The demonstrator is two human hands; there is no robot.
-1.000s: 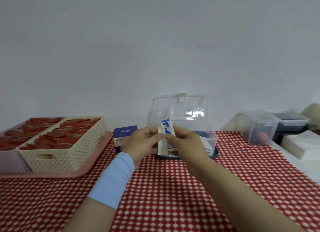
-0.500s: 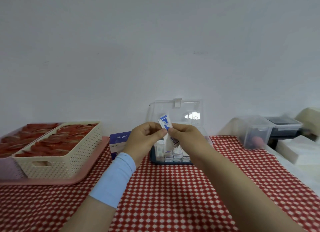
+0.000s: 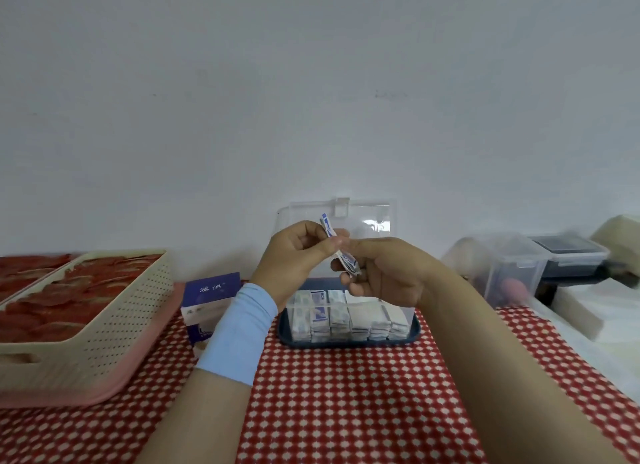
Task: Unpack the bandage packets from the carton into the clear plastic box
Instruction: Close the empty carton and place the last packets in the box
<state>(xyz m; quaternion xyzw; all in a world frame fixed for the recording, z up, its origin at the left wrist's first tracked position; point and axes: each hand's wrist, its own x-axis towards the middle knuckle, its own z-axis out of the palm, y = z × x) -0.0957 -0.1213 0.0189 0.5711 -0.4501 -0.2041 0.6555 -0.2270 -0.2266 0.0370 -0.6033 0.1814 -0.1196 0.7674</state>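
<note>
A thin white-and-blue bandage packet (image 3: pixel 329 229) is held in the air, pinched near its top by my left hand (image 3: pixel 298 256) and near its bottom by my right hand (image 3: pixel 384 273). Right behind and below my hands stands the clear plastic box (image 3: pixel 408 316) on its dark blue base, its lid (image 3: pixel 367 218) raised against the wall. Several rows of packets (image 3: pixel 346 314) stand inside it. The blue-and-white carton (image 3: pixel 207 301) stands left of the box, partly hidden by my left wrist with its light blue cuff.
A cream perforated basket (image 3: pixel 104 311) of red packets sits on a pink tray (image 3: pixel 152 366) at the left. Clear and dark lidded containers (image 3: pixel 512 273) and white items stand at the right. The red checked tablecloth (image 3: pixel 346 394) covers the table.
The packet has turned from flat-on upright to edge-on and tilted between my hands. The view has shifted, so the rows of packets in the box now show below my hands.
</note>
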